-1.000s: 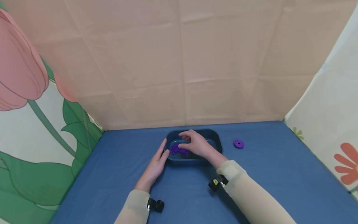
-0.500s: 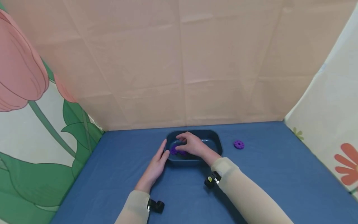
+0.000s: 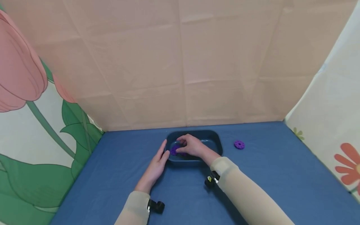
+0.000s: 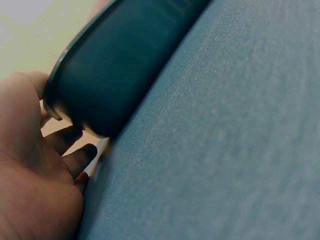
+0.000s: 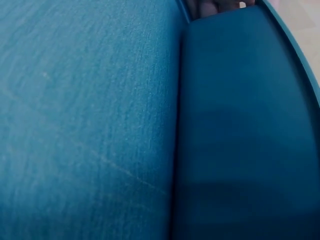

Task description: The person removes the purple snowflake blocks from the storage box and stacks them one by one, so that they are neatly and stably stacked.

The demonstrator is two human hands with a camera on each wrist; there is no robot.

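Observation:
A dark blue rectangular tray [image 3: 197,162] stands on the blue cloth, and purple round pieces with notched edges [image 3: 174,150] lie in its left part. My left hand [image 3: 154,170] rests against the tray's left end with its fingers fairly straight. In the left wrist view, the fingers of the left hand [image 4: 35,165] are beside the tray's outer wall [image 4: 115,65]. My right hand [image 3: 194,147] reaches into the tray over the purple pieces. A gap shows between its thumb and bent fingers; the hand partly hides one piece. In the right wrist view, the tray's side wall [image 5: 245,115] fills the right half.
Another purple round piece with holes [image 3: 239,144] lies on the blue cloth [image 3: 270,168] right of the tray. A beige sheet [image 3: 180,62] rises behind the table. Sheets printed with flowers hang at both sides.
My right hand has moved slightly left and lower into the tray, covering more of the right-hand purple piece. My left hand and the tray have stayed in place.

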